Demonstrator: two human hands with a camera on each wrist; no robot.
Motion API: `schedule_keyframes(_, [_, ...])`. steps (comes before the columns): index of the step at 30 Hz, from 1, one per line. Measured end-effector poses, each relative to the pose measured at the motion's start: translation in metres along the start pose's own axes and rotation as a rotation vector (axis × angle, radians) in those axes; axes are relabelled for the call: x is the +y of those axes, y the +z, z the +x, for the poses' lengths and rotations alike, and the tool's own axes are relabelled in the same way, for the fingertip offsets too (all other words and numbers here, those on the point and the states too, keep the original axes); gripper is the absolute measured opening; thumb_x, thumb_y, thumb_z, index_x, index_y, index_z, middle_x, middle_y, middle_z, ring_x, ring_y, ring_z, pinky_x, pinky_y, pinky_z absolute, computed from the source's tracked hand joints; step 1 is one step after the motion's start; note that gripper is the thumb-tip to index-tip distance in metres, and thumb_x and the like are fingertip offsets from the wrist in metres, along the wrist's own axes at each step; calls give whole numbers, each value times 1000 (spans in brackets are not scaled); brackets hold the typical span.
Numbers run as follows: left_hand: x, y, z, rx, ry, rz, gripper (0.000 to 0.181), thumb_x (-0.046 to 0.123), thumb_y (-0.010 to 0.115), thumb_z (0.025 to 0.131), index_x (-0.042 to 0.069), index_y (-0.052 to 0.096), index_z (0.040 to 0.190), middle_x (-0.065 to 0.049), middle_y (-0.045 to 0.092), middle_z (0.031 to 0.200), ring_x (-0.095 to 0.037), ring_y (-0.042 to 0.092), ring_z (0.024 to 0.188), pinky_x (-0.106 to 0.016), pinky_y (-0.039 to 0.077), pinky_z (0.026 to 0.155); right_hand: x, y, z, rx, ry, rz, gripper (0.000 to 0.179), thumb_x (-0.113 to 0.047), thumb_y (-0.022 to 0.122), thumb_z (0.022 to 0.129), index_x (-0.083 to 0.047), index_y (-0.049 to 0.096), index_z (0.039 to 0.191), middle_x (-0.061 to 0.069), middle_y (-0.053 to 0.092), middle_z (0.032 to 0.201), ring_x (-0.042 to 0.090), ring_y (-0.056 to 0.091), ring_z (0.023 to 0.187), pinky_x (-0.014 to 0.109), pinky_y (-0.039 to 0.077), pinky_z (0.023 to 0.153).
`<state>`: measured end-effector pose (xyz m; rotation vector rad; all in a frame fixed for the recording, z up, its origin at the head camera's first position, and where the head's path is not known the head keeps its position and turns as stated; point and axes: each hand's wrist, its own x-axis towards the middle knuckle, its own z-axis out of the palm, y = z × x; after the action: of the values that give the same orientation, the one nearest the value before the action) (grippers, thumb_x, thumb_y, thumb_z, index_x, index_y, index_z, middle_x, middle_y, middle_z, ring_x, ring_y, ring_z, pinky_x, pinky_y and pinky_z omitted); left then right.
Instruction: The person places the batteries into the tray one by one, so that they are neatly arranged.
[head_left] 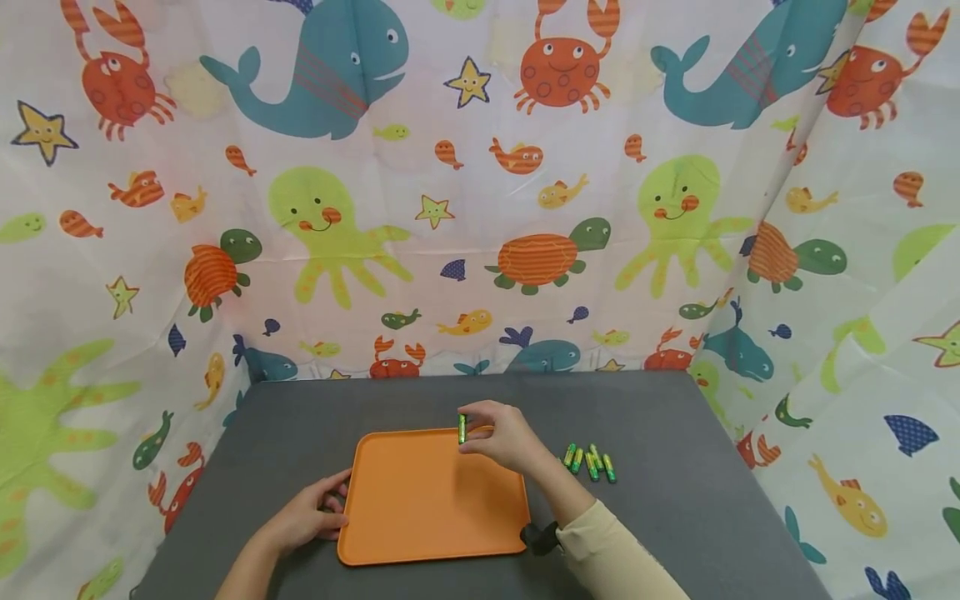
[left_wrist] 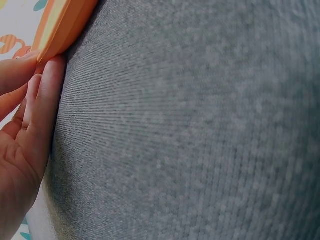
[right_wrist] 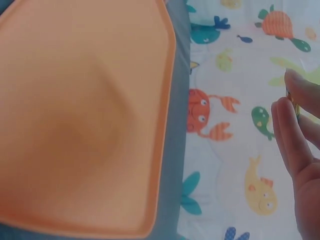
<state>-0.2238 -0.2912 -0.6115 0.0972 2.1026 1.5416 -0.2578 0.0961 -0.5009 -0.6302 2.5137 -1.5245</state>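
Observation:
An orange tray lies on the grey table. At its left edge my left hand pinches the rim; the left wrist view shows the fingertips meeting on the tray's edge. Over the tray's back right part, my right hand holds a small green battery upright between thumb and fingers. In the right wrist view, the fingers hide most of that battery. To the right of the tray, several green and yellow batteries lie close together on the table, partly behind the right forearm.
The grey table extends around the tray on all sides. A white cloth printed with sea animals hangs behind the table and along both sides. A dark band sits by the right sleeve, near the tray's front right corner.

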Motion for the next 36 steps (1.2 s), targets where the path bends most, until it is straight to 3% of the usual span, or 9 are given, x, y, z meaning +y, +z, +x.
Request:
schedule_keyframes(7, [-2, 1, -1, -7, 24, -11, 88, 1, 75, 86, -1, 25, 158, -18, 44, 122, -24, 56, 92, -42, 59, 73, 6, 17, 6, 1, 38, 11, 56, -14, 84, 83, -14, 65, 135, 6, 65, 124, 28, 70, 105, 30, 59, 80])
schedule_keyframes(16, [2, 2, -2, -10, 23, -8, 89, 2, 75, 87, -1, 24, 158, -17, 44, 123, -23, 57, 91, -41, 59, 72, 15, 45, 16, -28, 118, 151, 52, -10, 84, 82, -14, 67, 131, 8, 71, 114, 29, 69, 105, 34, 59, 80])
schedule_keyframes(20, [3, 1, -3, -20, 29, 2, 89, 3, 75, 87, -2, 23, 158, -18, 43, 123, -22, 56, 92, -41, 60, 73, 16, 60, 21, -33, 127, 135, 50, -9, 84, 81, -14, 68, 128, 8, 71, 112, 23, 71, 99, 31, 59, 78])
schedule_keyframes(27, [4, 1, -3, -17, 11, -11, 88, 2, 75, 87, -1, 23, 159, -17, 43, 122, -23, 55, 92, -41, 60, 73, 19, 87, 31, -30, 159, 119, 51, -6, 86, 79, -16, 70, 126, 4, 69, 112, 25, 69, 102, 30, 58, 74])
schedule_keyframes(36, [2, 2, -3, -11, 13, -13, 89, 2, 75, 87, -1, 23, 159, -17, 44, 121, -23, 55, 92, -41, 60, 73, 33, 120, 36, -43, 152, 49, 55, -4, 88, 75, -3, 69, 126, 3, 73, 106, 18, 70, 92, 25, 56, 71])
